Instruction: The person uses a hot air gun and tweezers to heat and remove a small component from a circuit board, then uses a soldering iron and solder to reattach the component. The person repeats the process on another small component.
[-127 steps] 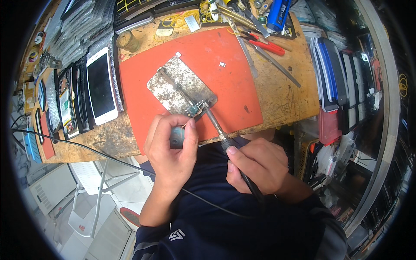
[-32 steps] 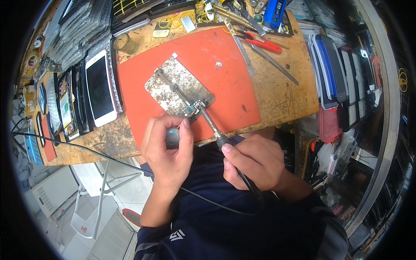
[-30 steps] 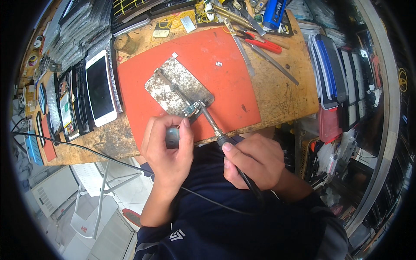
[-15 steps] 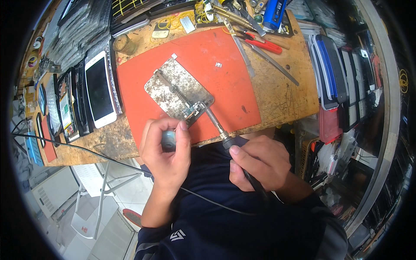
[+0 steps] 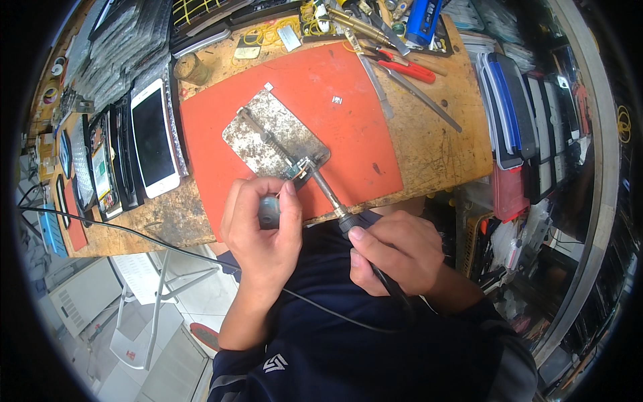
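Left hand [image 5: 258,236] curled round a rounded blue-grey object [image 5: 269,213], right hand [image 5: 402,253] gripping a black-handled metal soldering iron [image 5: 328,191], tip at a small green circuit board [image 5: 299,169], stained silver plate [image 5: 288,120] beneath, flat orange mat [image 5: 355,134], scuffed wooden bench [image 5: 442,154], white chair [image 5: 127,347] below.

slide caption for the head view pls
Right hand holds a soldering iron to a small circuit board on a metal plate; left hand holds a rounded grey object close by.

Plate [image 5: 295,128] I'm seeing: blotchy, worn metal. Iron shaft [image 5: 327,191]: bare metal. Mat [image 5: 362,134]: matt, smooth-ish. Bench [image 5: 452,154]: scuffed wood. Phone screen [image 5: 153,134]: glossy.
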`<state>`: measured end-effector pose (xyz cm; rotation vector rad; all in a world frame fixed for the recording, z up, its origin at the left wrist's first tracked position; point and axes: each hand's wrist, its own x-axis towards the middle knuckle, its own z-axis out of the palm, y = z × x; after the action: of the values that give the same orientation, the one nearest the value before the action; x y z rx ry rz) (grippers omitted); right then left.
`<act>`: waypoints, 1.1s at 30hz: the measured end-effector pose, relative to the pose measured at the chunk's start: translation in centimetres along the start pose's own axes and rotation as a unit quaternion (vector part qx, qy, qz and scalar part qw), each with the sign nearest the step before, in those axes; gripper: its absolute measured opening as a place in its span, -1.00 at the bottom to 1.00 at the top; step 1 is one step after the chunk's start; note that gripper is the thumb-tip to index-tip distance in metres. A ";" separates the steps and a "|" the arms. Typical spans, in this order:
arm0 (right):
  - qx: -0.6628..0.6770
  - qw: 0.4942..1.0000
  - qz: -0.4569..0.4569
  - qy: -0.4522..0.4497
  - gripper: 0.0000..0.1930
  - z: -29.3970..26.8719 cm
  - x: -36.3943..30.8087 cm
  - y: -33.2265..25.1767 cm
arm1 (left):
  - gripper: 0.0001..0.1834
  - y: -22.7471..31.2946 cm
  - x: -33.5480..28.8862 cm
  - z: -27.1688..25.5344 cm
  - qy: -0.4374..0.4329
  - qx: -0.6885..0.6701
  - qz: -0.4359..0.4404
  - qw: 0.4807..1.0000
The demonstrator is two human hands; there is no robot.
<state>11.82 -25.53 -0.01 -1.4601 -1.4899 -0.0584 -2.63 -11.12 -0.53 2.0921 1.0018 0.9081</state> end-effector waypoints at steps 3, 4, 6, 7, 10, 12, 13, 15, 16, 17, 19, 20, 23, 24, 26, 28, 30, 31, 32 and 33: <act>-0.002 1.000 -0.004 0.003 -0.58 0.2 -0.1 0.2 | -0.89 0.0 0.1 -0.1 -0.006 0.003 0.008 1.000; -0.002 1.000 -0.006 0.006 -0.58 0.3 -0.1 0.2 | -0.89 0.0 0.1 -0.1 -0.009 -0.003 0.004 1.000; -0.002 1.000 -0.004 -0.003 -0.59 0.3 -0.2 0.3 | -0.89 0.0 0.1 -0.2 -0.012 0.004 0.012 1.000; -0.003 1.000 -0.004 -0.008 -0.59 0.3 -0.2 0.3 | -0.89 0.1 0.1 -0.2 -0.013 -0.001 0.008 1.000; -0.007 1.000 -0.002 -0.009 -0.60 0.3 -0.1 0.2 | -0.89 0.1 0.1 -0.2 -0.015 0.000 0.022 1.000; -0.013 1.000 -0.002 -0.011 -0.60 0.2 -0.1 0.1 | -0.90 0.1 0.2 -0.2 -0.018 -0.004 0.018 1.000; -0.017 1.000 0.001 -0.012 -0.60 0.2 0.0 0.0 | -0.90 0.2 0.2 -0.2 -0.019 -0.006 0.016 1.000; -0.016 1.000 0.004 -0.008 -0.61 0.3 0.1 -0.1 | -0.90 0.2 0.2 -0.3 -0.020 -0.008 0.012 1.000; -0.016 1.000 0.006 -0.005 -0.61 0.4 0.1 -0.1 | -0.90 0.2 0.1 -0.3 -0.021 -0.014 0.003 1.000; -0.013 1.000 0.008 -0.006 -0.61 0.4 0.2 -0.2 | -0.90 0.2 0.1 -0.3 -0.019 -0.006 0.008 1.000; -0.007 1.000 0.012 -0.007 -0.62 0.3 0.3 -0.1 | -0.89 0.2 0.1 -0.3 -0.017 -0.007 -0.003 1.000; -0.006 1.000 0.010 -0.006 -0.63 0.3 0.3 -0.1 | -0.89 0.1 0.1 -0.3 -0.012 -0.001 0.005 1.000; 0.000 1.000 0.008 -0.004 -0.64 0.4 0.4 0.1 | -0.89 0.0 0.1 -0.3 -0.002 0.001 0.009 1.000; 0.004 1.000 0.007 -0.003 -0.64 0.4 0.4 0.2 | -0.89 -0.1 0.1 -0.3 0.000 0.003 0.011 1.000; 0.006 1.000 0.006 -0.002 -0.63 0.4 0.5 0.2 | -0.89 -0.1 0.2 -0.3 0.002 0.005 0.017 1.000; 0.003 1.000 0.005 -0.002 -0.63 0.4 0.5 0.2 | -0.89 -0.1 0.1 -0.3 0.002 0.008 0.023 1.000; -0.002 1.000 0.007 -0.009 -0.65 0.3 0.5 0.1 | -0.89 -0.1 0.2 -0.4 0.000 0.013 0.021 1.000; -0.005 1.000 0.009 -0.013 -0.67 0.3 0.5 0.1 | -0.89 -0.1 0.2 -0.4 -0.002 0.015 0.019 1.000; -0.002 1.000 0.007 -0.010 -0.65 0.3 0.5 0.1 | -0.89 -0.1 0.2 -0.4 0.000 0.016 0.019 1.000; 0.001 1.000 0.005 -0.007 -0.63 0.4 0.5 0.1 | -0.89 0.0 0.2 -0.5 0.001 0.018 0.018 1.000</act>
<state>11.82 -24.94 0.04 -1.4685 -1.4941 -0.0409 -2.90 -10.82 -0.25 2.1459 0.9915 0.9175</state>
